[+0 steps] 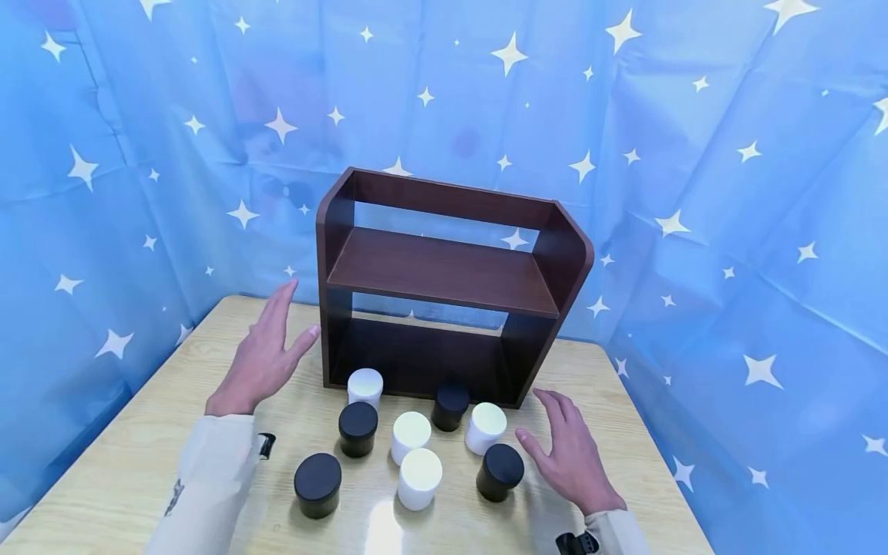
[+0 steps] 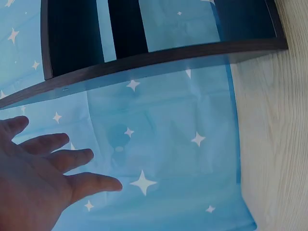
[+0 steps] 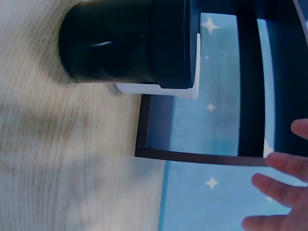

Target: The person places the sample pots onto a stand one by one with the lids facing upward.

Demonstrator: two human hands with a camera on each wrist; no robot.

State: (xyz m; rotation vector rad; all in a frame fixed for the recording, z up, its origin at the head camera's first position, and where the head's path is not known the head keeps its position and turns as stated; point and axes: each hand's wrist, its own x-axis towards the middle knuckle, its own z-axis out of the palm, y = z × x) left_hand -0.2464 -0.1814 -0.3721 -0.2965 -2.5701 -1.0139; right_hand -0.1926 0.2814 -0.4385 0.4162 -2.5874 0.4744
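Note:
A dark brown two-tier shelf (image 1: 444, 270) stands on the table, turned slightly, with both tiers bare. In front of it several round lidded jars are grouped, some white (image 1: 419, 478) and some black (image 1: 317, 486). My left hand (image 1: 260, 354) is held beside the shelf's left side, fingers straight and thumb spread, holding nothing. On the other side, my right hand (image 1: 569, 455) hovers with extended fingers near the shelf's lower right corner, just right of a black jar (image 1: 500, 472). In the right wrist view that black jar (image 3: 125, 43) looms large, partly covering a white jar (image 3: 154, 89).
The light wooden table (image 1: 166, 439) has its far edge behind the shelf. A blue curtain (image 1: 444, 100) with white stars surrounds it at the back and sides. The white jar (image 1: 364, 385) and black jar (image 1: 451, 406) at the back sit right at the shelf's front edge.

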